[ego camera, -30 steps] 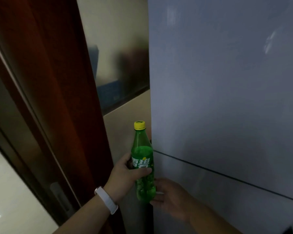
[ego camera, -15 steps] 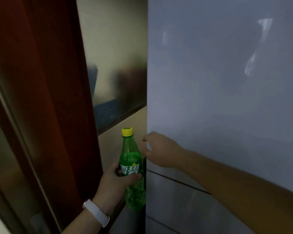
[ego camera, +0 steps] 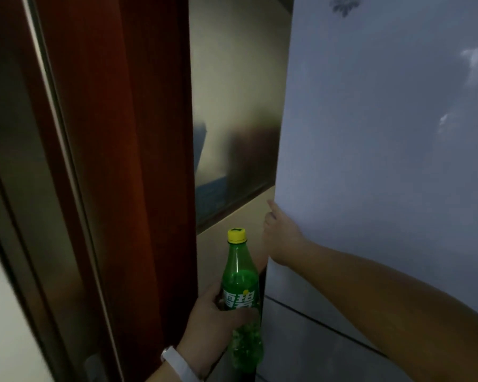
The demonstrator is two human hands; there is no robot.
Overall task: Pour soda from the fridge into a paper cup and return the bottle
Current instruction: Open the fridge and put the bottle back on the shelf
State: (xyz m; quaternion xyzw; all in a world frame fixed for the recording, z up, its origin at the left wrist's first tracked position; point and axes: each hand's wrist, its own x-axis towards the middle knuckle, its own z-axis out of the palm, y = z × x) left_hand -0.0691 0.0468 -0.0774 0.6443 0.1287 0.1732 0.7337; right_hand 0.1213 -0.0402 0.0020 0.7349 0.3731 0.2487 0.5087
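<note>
A green soda bottle (ego camera: 240,293) with a yellow cap and a green label stands upright in my left hand (ego camera: 215,323), which wraps its lower middle; a white band sits on that wrist. My right hand (ego camera: 280,238) rests on the left edge of the pale grey upper fridge door (ego camera: 384,133), fingers curled around the edge and hidden behind it. The door looks shut. No paper cup is in view.
A dark red-brown wooden door frame (ego camera: 138,161) stands close on the left. Between it and the fridge lies a narrow gap with a beige wall and a frosted glass panel (ego camera: 232,139). A lower fridge door (ego camera: 329,354) sits below a dark seam.
My right hand has risen from beside the bottle's base to the upper door's left edge. The bottle stays upright in my left hand, with the view shifted upward.
</note>
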